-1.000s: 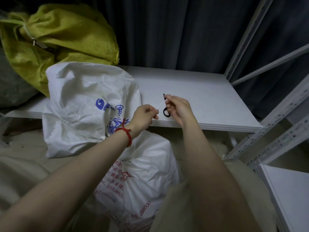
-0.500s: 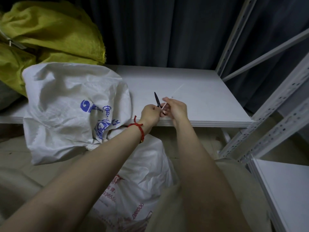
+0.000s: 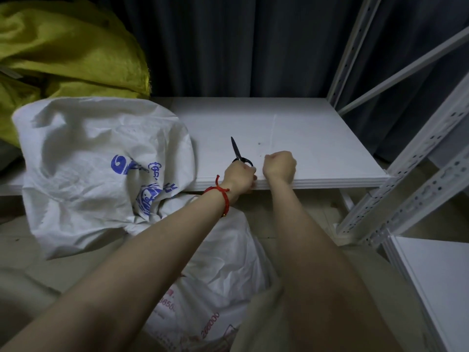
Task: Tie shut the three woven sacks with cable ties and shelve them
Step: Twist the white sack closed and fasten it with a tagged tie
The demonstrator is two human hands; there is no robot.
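Presently left hand (image 3: 239, 177) grip closed on scissors (image 3: 236, 150); right hand (image 3: 279, 166) fisted; lower sack (image 3: 218, 260) reads "3650".

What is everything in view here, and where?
yellow sack: 1, yellow, top left, behind the white sack
blue-printed sack: 1, white, on the shelf's left part, overhanging its front edge
red-printed sack: 1, white, low down beneath the forearms
scissors: 1, black, lying on the shelf, blades pointing away
shelf board: 1, white, centre
second board: 1, white, bottom right
rack posts: several, pale grey, perforated, right
curtain: 1, dark, behind the shelf
bracelet: 1, red, left wrist
left hand: 1, holds the scissors' handles
right hand: 1, fist on the shelf's front edge
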